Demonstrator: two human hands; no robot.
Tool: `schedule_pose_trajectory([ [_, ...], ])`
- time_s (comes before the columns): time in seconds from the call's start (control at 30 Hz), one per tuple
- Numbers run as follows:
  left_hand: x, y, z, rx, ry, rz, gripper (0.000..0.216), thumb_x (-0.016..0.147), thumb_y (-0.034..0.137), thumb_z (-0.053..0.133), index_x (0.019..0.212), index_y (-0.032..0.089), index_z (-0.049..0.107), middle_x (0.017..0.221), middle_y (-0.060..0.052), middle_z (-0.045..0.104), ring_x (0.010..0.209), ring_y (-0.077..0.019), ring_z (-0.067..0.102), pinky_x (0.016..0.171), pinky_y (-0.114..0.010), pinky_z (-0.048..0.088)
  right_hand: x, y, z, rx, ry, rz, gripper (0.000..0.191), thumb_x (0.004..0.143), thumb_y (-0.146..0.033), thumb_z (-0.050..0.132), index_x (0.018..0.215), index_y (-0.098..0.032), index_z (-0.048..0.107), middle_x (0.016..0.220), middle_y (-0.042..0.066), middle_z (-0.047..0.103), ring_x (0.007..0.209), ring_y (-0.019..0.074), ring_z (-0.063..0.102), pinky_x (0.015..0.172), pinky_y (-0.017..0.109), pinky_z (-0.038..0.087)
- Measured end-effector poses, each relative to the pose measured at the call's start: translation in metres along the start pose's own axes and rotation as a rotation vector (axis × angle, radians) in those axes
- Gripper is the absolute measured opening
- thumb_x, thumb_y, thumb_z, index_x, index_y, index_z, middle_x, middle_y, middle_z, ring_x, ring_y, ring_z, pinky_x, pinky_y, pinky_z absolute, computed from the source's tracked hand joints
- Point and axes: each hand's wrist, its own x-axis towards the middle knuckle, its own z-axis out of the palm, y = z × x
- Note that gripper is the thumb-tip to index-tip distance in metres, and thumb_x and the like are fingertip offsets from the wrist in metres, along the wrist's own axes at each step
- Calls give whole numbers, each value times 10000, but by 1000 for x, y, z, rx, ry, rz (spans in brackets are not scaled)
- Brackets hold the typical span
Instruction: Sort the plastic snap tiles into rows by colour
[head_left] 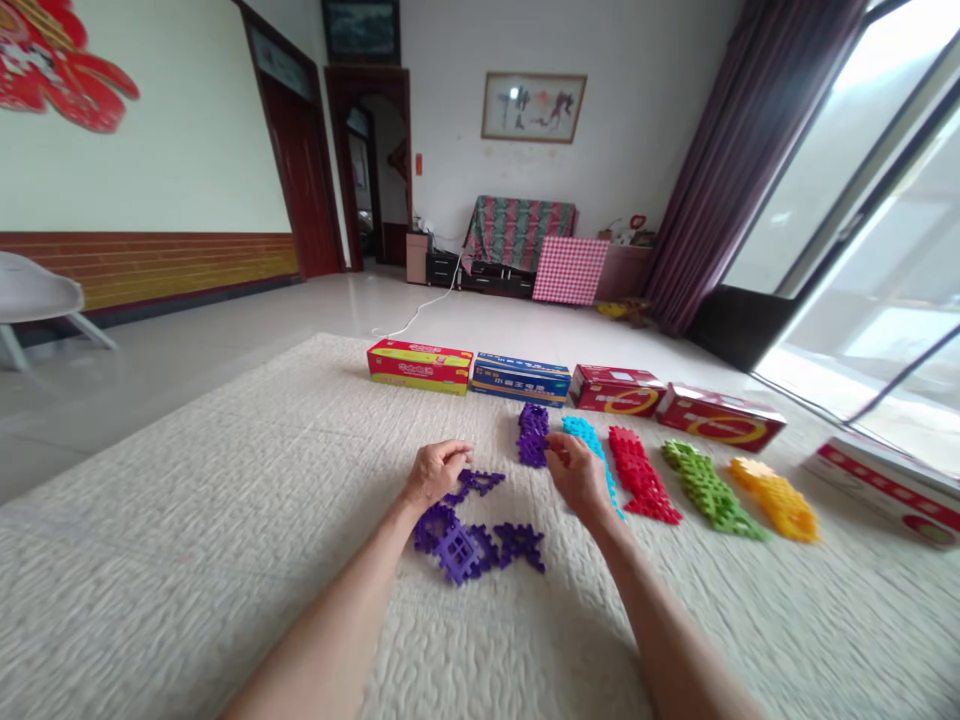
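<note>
My left hand (436,470) hovers curled over loose purple plastic building tiles (472,535) scattered on the cream quilted mat (187,560); whether it holds one I cannot tell. My right hand (576,470) reaches toward a neat stack of purple tiles (533,435), fingertips touching or just beside it. To the right lie sorted rows: cyan tiles (589,437) partly hidden behind my right hand, red tiles (641,478), green tiles (709,490) and yellow-orange tiles (776,498).
Behind the rows stand long boxes: a red-yellow box (420,365), a blue box (521,378), two red boxes (619,390) (720,417), and another box (892,485) at the right edge. Glass doors at right, white chair (37,295) at left.
</note>
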Motion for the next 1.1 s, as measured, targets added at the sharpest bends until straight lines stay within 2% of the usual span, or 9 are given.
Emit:
schedule_pose_trajectory([
  [0.1, 5, -6, -1, -57, 29, -96, 289, 748, 268, 531, 940, 132, 698, 770, -52, 735, 635, -140, 646, 610, -234, 494, -2, 0, 1, -2, -28, -1, 237, 739, -271, 500, 902, -176, 642, 836, 63, 685, 708, 176, 645, 691, 319, 508],
  [0.17, 7, -9, -3, -93, 30, -146, 301, 747, 293, 542, 952, 129, 690, 766, -52, 733, 608, -134, 631, 571, -226, 472, -3, -1, -1, -9, -35, -8, 225, 746, -267, 496, 894, -177, 641, 833, 65, 684, 704, 174, 640, 688, 315, 507],
  [0.3, 8, -10, -5, -144, 30, -169, 316, 751, 313, 554, 975, 131, 684, 792, -54, 732, 654, -135, 636, 598, -221, 463, 0, -3, -7, -33, -1, -27, 238, 778, -285, 476, 900, -178, 650, 863, 73, 665, 696, 162, 626, 706, 314, 500],
  [0.43, 8, -10, -5, -154, 24, -179, 332, 736, 320, 573, 974, 119, 687, 775, -59, 728, 595, -123, 600, 568, -220, 438, 0, -3, -6, 31, 6, 38, 248, 761, -299, 493, 921, -164, 626, 821, 55, 651, 669, 155, 620, 666, 292, 492],
  [0.63, 8, -6, -4, -177, 36, -178, 335, 713, 325, 595, 953, 114, 698, 753, -63, 726, 620, -138, 615, 598, -229, 449, -8, -6, 10, 153, -137, 21, 370, 738, -236, 480, 1086, -149, 566, 727, -8, 572, 536, 104, 524, 543, 233, 443],
  [0.8, 7, -5, -5, -175, 28, -166, 309, 725, 308, 590, 951, 126, 698, 758, -55, 730, 685, -151, 647, 671, -239, 479, -14, -12, 11, 14, -253, -119, 571, 704, -95, 439, 1267, -177, 487, 733, -15, 548, 579, 109, 524, 606, 229, 443],
  [0.9, 7, -5, -5, -169, 25, -161, 301, 731, 302, 588, 953, 129, 695, 761, -53, 731, 675, -150, 646, 662, -241, 483, -15, -19, 6, -124, -288, -220, 505, 746, -73, 419, 1222, -189, 541, 817, 28, 565, 644, 126, 550, 663, 247, 443],
  [1.1, 7, -8, -4, -168, 17, -159, 303, 738, 303, 581, 958, 127, 691, 765, -54, 729, 666, -144, 639, 643, -234, 475, -14, -33, -4, -247, -275, -198, 242, 851, -223, 489, 1051, -187, 621, 946, 74, 592, 764, 164, 587, 701, 262, 435],
])
